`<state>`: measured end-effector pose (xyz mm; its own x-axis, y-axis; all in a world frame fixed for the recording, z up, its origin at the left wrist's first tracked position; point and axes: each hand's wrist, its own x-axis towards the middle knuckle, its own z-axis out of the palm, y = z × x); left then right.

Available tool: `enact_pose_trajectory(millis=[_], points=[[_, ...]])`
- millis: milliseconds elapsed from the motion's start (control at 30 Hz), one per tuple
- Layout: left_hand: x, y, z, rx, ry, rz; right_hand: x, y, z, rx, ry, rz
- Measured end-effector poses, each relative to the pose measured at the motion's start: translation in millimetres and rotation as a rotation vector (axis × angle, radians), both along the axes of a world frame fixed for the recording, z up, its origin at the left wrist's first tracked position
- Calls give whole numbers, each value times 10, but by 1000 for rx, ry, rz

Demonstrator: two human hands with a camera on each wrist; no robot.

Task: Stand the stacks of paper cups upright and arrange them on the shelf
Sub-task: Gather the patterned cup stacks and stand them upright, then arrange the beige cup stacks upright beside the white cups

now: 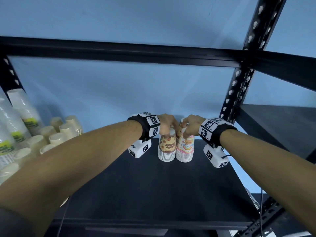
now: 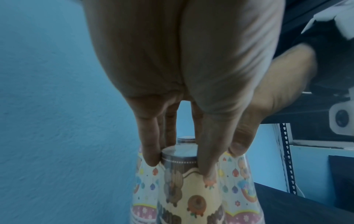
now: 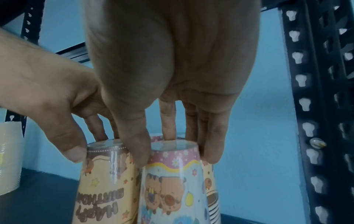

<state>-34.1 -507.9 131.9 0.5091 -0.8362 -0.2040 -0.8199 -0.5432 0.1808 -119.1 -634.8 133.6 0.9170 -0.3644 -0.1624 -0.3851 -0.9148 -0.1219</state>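
Left hand [image 1: 166, 124] grips the yellow stack [image 1: 166, 147]; right hand [image 1: 189, 124] grips the pink stack [image 1: 185, 148]; stacks behind, at 12 o'clock, mostly hidden.

Glossy plastic wrap over printed paper cup stacks [image 1: 176, 146]; matt black metal shelf [image 1: 153, 194]; rough painted wall [image 1: 119, 93].

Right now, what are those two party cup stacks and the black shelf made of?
Orange cup stack and pink cup stack: printed paper, probably under shiny clear plastic wrap, judging by the glare streaks. Shelf board: matte black, material unclear. Shelf post: likely painted metal, with punched slots.
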Motion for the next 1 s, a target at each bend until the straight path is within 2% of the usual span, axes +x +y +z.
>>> enact_pose_trajectory(millis=[200,400,700,867,1000], points=[[2,215,259,-24,-42,51,83,175,201,-75,-74,29],[118,774,629,43,-85,192,330,600,410,-2,-178,127],[228,2187,1043,99,-45,507,643,1924,565,57,-267,444],[143,2981,1019,109,-51,679,623,2731,546,130,-288,618],[34,3411,883,103,-26,745,540,3162,461,158,-256,720]])
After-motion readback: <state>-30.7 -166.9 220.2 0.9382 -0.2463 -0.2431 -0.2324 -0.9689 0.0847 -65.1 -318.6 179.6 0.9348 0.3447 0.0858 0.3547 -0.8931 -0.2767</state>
